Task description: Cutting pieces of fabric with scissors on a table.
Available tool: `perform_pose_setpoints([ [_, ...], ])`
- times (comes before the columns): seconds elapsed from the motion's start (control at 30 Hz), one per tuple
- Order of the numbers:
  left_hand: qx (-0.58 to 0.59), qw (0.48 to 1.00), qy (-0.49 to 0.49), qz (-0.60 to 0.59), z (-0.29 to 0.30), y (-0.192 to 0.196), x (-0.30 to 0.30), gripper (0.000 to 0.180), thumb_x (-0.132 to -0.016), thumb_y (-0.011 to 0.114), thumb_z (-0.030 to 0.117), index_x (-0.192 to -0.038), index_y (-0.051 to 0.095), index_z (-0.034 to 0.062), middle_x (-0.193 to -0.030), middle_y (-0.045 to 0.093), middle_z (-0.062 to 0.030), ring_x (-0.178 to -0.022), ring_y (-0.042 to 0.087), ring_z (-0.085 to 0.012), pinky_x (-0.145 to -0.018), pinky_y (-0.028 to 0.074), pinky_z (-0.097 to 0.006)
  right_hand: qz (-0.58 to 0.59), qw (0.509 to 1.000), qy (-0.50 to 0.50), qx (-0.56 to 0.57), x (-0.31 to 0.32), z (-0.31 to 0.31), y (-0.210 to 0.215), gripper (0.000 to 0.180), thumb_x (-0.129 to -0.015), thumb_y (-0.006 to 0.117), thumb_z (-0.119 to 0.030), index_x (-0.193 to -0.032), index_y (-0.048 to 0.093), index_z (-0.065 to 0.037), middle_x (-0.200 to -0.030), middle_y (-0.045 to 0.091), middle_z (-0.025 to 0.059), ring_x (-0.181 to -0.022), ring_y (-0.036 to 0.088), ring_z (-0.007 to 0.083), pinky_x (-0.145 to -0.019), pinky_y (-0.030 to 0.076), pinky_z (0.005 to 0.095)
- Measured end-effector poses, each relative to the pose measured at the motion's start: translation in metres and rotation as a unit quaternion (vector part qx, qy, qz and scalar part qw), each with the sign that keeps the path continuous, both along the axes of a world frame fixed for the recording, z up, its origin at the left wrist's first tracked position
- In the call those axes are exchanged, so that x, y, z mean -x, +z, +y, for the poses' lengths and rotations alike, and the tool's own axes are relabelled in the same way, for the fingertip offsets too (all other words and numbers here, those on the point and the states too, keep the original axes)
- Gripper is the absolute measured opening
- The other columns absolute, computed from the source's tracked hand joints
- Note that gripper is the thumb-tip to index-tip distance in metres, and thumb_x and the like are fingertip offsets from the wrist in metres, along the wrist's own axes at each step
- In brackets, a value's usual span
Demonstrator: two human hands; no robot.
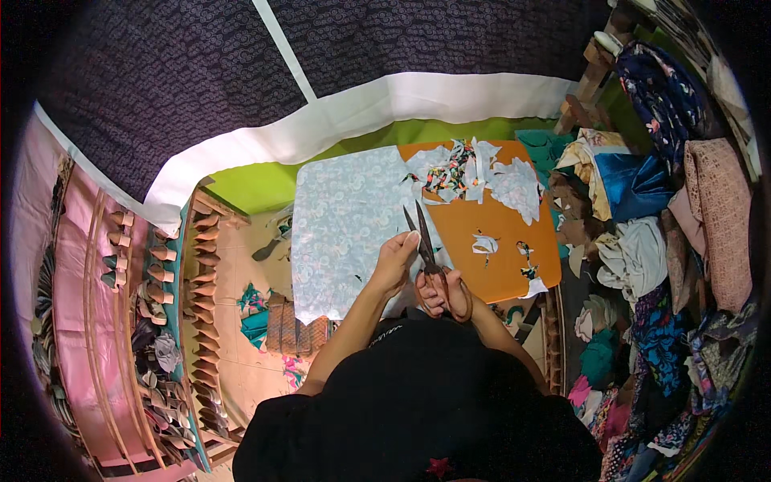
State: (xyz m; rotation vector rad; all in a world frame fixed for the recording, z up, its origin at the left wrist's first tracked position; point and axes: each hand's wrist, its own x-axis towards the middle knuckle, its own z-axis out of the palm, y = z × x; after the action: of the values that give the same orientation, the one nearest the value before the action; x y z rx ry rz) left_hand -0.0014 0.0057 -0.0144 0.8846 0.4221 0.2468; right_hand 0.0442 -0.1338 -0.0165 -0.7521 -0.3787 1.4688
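Right-hand grip [444,293] is closed through the scissors [430,253], blades open over pale blue cloth [349,233] on the orange bench [498,221]; left hand [395,261] pins the fabric. Mid-cut, I'd say; next: close blades, keep cloth taut.

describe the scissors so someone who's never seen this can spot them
Find the orange table, half covered by pale blue patterned fabric. At its near edge, the right hand grips large dark scissors, blades open and pointing away: the only metal tool among the cloth scraps.
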Motion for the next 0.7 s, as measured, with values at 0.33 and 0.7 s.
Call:
perform_pose_setpoints([
  [0.33,-0.028,0.999,-0.042,0.012,0.010,-0.006,0.000,0.019,-0.082,0.050,0.020,-0.081,0.054,0.0015,-0.063,0.047,0.0053,-0.051,0.034,-0.0011,-0.046,0.028,-0.017,-0.046,0.998,0.004,0.047,-0.005,-0.004,-0.001,0.080,-0.047,0.041,-0.077,-0.085,0.039,-0.007,-0.062,0.029,-0.0046,-0.046,0.023,0.0026,-0.039,0.021,0.0154],
  [0.7,-0.087,0.991,-0.082,0.053,0.017,-0.002,0.007,0.018,-0.080,0.054,0.019,-0.079,0.055,0.0014,-0.065,0.050,0.0029,-0.050,0.040,-0.0034,-0.044,0.031,-0.017,-0.077,0.994,0.018,0.072,-0.006,-0.007,0.001,0.079,-0.046,0.043,-0.076,-0.085,0.038,-0.007,-0.061,0.028,-0.0052,-0.047,0.024,0.0025,-0.039,0.021,0.0146],
])
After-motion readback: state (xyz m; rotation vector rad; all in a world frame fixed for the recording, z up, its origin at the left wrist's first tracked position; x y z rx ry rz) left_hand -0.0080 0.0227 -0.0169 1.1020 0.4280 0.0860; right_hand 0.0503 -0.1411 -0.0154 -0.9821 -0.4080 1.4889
